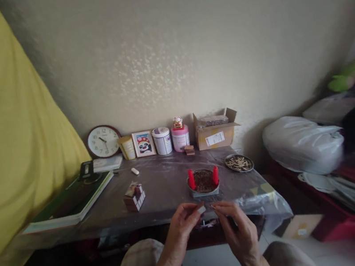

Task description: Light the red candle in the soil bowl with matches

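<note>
My left hand [182,225] pinches a small matchbox [201,208] near the table's front edge. Just to its right, my right hand [235,223] has its thumb and forefinger pressed together on something thin and small, too tiny to make out. The two hands are apart. Beyond them stands a round bowl [205,183] of dark grainy material, with a red candle [191,179] at its left side and another red candle [215,175] at its right. A dish of matchsticks [239,163] lies at the right, and several small boxes [134,197] are stacked at the left.
Along the wall stand a clock [104,141], a yellow cup [127,148], a framed picture [144,144], two tins and a cardboard box [216,133]. A large green book [70,201] lies on the left of the table [166,188]. White bags [303,142] are at right.
</note>
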{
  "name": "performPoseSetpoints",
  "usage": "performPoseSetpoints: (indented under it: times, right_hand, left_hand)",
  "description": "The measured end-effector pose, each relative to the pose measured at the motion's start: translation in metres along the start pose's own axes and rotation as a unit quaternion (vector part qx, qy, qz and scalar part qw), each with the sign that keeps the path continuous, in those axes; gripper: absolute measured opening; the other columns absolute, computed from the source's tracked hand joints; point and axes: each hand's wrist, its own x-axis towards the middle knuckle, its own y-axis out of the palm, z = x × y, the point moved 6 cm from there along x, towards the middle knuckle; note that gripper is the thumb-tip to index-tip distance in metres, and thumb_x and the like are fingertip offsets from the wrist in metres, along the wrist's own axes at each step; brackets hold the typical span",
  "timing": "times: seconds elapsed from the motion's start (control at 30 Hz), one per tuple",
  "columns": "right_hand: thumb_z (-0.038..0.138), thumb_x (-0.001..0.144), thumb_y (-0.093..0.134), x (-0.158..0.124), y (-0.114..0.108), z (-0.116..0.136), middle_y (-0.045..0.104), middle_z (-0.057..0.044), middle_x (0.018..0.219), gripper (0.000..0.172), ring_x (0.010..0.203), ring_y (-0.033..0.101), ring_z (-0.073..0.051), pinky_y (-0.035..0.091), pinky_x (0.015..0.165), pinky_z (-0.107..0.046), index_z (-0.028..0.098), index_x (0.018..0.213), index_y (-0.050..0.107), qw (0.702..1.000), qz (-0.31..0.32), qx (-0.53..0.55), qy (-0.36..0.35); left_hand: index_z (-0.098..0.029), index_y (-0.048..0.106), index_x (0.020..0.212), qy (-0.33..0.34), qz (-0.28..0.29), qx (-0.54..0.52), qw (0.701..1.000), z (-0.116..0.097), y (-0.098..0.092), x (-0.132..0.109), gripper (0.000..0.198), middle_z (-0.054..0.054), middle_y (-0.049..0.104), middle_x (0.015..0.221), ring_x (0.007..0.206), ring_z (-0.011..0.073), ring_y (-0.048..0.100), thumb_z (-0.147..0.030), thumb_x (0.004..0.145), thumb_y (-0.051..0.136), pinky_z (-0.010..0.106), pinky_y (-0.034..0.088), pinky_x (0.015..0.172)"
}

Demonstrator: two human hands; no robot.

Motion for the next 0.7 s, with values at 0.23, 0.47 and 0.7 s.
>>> performPoseSetpoints:
  times: [0.23,0.47,0.7]
  right_hand:
    - [0.012,0.090,0.053,-0.005,0.009,-0.007,0.071,-0.006,0.090,0.015,0.083,0.069,-0.016,0.056,0.075,-0.028,0.021,0.095,0.064,1.000,0.023,-0.011,0.015]
    - [0.013,0.090,0.055,-0.011,0.011,-0.017,0.071,-0.007,0.092,0.014,0.086,0.069,-0.017,0.056,0.078,-0.028,0.022,0.097,0.064,0.999,0.026,-0.008,0.019]
    - [0.011,0.089,0.056,-0.010,0.009,-0.014,0.071,-0.006,0.091,0.015,0.085,0.069,-0.016,0.056,0.078,-0.027,0.021,0.097,0.062,1.000,0.024,-0.005,0.016]
  left_hand:
    - [-0.017,0.068,0.088,-0.017,-0.001,-0.022,1.000,-0.005,0.005,-0.003,0.022,0.004,0.073,0.089,0.086,0.0184,0.064,-0.034,0.074,0.073,0.033,0.047,0.083]
    - [-0.018,0.068,0.083,-0.022,-0.011,-0.017,1.000,-0.003,0.006,-0.003,0.024,0.003,0.073,0.085,0.083,0.0182,0.064,-0.036,0.070,0.077,0.033,0.046,0.081]
    - [-0.017,0.068,0.084,-0.024,-0.015,-0.012,1.000,-0.003,0.005,-0.004,0.024,0.003,0.073,0.084,0.083,0.0180,0.064,-0.035,0.070,0.077,0.032,0.046,0.080]
